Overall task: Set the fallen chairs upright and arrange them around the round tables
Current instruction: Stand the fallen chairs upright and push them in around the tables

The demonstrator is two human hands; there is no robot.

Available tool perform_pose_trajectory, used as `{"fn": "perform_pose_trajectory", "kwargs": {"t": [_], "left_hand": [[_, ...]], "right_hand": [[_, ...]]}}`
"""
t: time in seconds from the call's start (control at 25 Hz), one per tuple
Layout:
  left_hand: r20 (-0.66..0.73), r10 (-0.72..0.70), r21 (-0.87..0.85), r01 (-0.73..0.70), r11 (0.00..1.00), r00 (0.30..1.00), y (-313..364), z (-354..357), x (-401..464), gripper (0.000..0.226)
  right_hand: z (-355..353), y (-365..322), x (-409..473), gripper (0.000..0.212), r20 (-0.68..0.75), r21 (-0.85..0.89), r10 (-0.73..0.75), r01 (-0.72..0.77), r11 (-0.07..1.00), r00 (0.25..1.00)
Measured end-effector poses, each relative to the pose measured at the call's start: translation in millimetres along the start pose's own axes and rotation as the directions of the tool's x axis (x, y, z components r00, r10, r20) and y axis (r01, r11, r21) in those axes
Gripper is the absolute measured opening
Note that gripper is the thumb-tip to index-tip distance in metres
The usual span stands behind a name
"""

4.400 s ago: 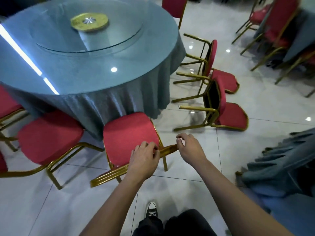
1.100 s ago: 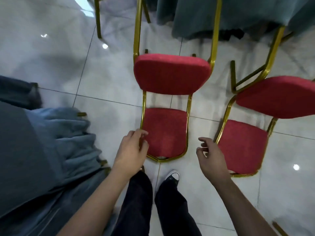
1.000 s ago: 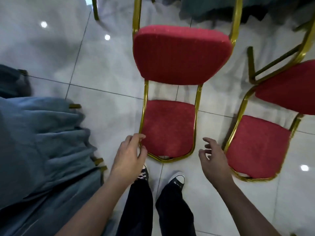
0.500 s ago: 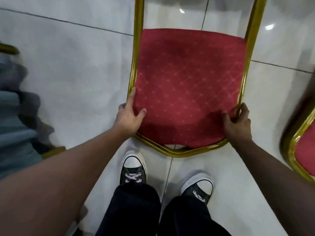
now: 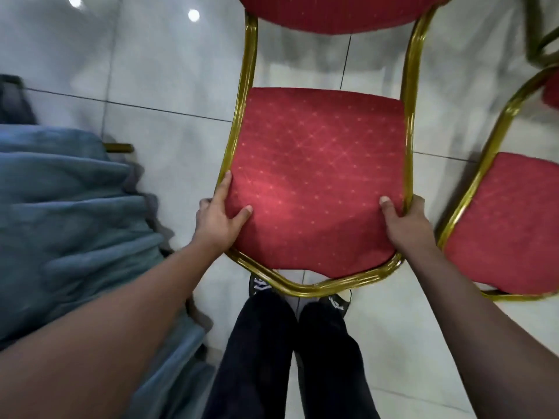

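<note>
Backrest now raised toward the camera versus half a second ago. Left hand (image 5: pixel 216 219) and right hand (image 5: pixel 405 220) grip chair (image 5: pixel 317 182) frame sides, fingers wrapped under, thumbs on padding: symmetric hold for tipping it upright. Second chair (image 5: pixel 508 231) lies just beside.

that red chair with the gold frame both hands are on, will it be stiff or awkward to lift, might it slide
The chair probably lifts rigid: its gold tube frame is continuous. It looks fairly light, padded panels on thin tubing. The left hand and right hand grip opposite sides, which should limit twisting. On the glossy floor its legs may skid.
</note>
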State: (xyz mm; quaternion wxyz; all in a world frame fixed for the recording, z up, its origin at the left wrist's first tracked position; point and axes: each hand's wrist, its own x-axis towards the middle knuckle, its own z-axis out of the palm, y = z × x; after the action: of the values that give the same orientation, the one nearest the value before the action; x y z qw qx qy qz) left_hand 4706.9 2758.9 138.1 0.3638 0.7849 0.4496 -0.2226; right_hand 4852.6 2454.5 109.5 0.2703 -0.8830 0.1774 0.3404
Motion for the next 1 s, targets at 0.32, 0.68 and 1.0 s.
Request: {"fn": "perform_pose_trajectory", "kwargs": {"t": [0.32,0.68,1.0], "left_hand": [[-0.280,0.025,0.087,0.000,0.996,0.960,194,-242,-165,0.038],[-0.384,0.572,0.301,-0.488,0.819,0.724,344,-297,-272,0.059],[-0.221,0.727,0.456,-0.590,0.666,0.650,467,-369,-180,0.055]], "right_hand": [[-229,-194,-164,0.066,0.116,-0.125,0.046,-0.031,0.992,0.992],[-334,-324,-264,0.055,-0.125,-0.171,-0.316,0.294,0.940,0.940],[-387,-413,-222,0.047,-0.286,-0.095,-0.509,0.505,0.858,0.812]]}}
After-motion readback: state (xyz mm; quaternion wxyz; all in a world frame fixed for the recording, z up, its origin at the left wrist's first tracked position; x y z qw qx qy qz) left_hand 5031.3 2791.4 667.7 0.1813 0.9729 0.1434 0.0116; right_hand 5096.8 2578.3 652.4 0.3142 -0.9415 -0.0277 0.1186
